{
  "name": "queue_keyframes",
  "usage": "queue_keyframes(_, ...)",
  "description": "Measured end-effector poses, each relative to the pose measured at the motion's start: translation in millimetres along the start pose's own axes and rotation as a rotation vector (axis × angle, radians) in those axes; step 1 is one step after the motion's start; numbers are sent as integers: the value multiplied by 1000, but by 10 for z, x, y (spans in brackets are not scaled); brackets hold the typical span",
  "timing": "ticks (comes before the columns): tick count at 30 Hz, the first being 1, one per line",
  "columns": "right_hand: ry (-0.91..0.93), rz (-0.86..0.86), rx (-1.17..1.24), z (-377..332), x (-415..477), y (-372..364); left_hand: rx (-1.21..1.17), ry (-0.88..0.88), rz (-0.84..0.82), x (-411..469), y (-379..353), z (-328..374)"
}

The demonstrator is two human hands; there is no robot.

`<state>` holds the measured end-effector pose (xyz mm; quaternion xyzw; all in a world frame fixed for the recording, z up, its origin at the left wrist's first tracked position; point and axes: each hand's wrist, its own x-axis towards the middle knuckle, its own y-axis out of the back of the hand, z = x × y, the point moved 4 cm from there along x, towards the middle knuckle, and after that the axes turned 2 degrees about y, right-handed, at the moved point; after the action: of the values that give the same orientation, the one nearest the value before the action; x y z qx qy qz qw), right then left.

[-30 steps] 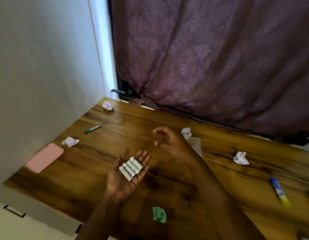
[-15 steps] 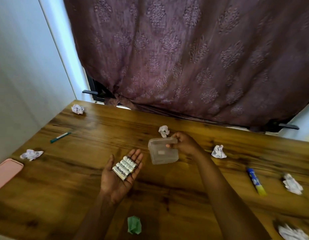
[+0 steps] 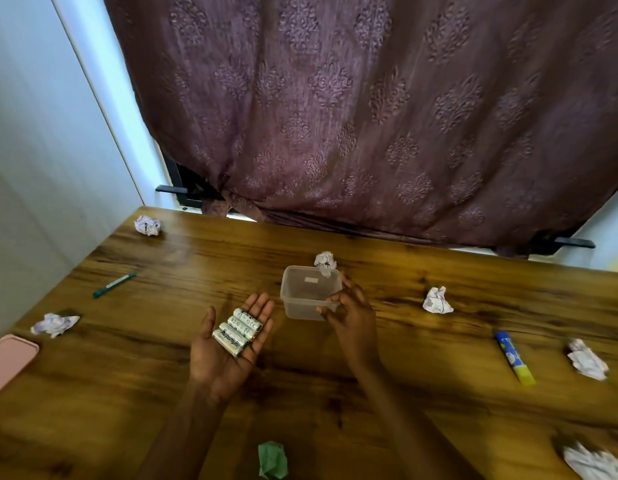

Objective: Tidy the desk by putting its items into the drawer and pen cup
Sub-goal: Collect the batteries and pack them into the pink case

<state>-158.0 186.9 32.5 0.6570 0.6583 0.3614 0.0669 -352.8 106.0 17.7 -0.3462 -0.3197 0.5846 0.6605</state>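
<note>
My left hand (image 3: pixel 217 365) lies palm up over the wooden desk (image 3: pixel 421 403), fingers straight, with several white batteries (image 3: pixel 237 330) resting side by side on it. Just to its right stands a clear plastic container (image 3: pixel 305 289), upright with its mouth facing up. My right hand (image 3: pixel 354 317) grips the container by its near right corner, thumb and fingers on the rim. A green pen (image 3: pixel 114 285) lies at the left of the desk and a blue-and-yellow glue stick (image 3: pixel 514 356) at the right.
Crumpled white paper balls lie around the desk: at the far left corner (image 3: pixel 147 225), left (image 3: pixel 54 323), behind the container (image 3: pixel 325 260), right (image 3: pixel 437 301) and far right (image 3: pixel 586 358). A green paper ball (image 3: pixel 273 460) sits near the front edge. A pink case (image 3: pixel 8 362) lies at the left edge. A curtain hangs behind.
My right hand reached to the clear container, took hold of it and turned it from tilted to upright beside my left hand. The left hand kept the batteries still.
</note>
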Motion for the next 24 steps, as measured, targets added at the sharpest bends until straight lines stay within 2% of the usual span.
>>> queue_keyframes(2, 15, 3, 0, -33, 3, -24, -3, 14, -21, 10, 15, 5)
queue_keyframes(5, 28, 5, 3, -69, -6, -44, 36, -1, 33, 14, 54, 23)
queue_keyframes(9, 27, 6, 30, -90, -38, -53, -219, 135, 109, -6, -23, 1)
queue_keyframes(10, -14, -33, 72, -78, -26, -41, -250, 129, 156, -18, 8, 7)
queue_keyframes(12, -139, -170, 208, -27, 30, -12, -293, 152, 106, 6, 2, 12)
queue_keyframes(15, -250, -396, 405, 108, 145, -18, -65, 134, 91, -17, 55, 86)
queue_keyframes(17, -260, -475, 432, 175, 187, -64, -2, 90, 82, -5, 158, 154)
queue_keyframes(19, -279, -478, 438, 223, 187, -123, -29, 129, 128, -29, 154, 172)
queue_keyframes(22, -322, -425, 477, 254, 131, -168, -243, 222, 268, -43, 74, 188)
queue_keyframes(24, -354, -411, 481, 263, 67, -182, -309, 188, 315, -71, 87, 246)
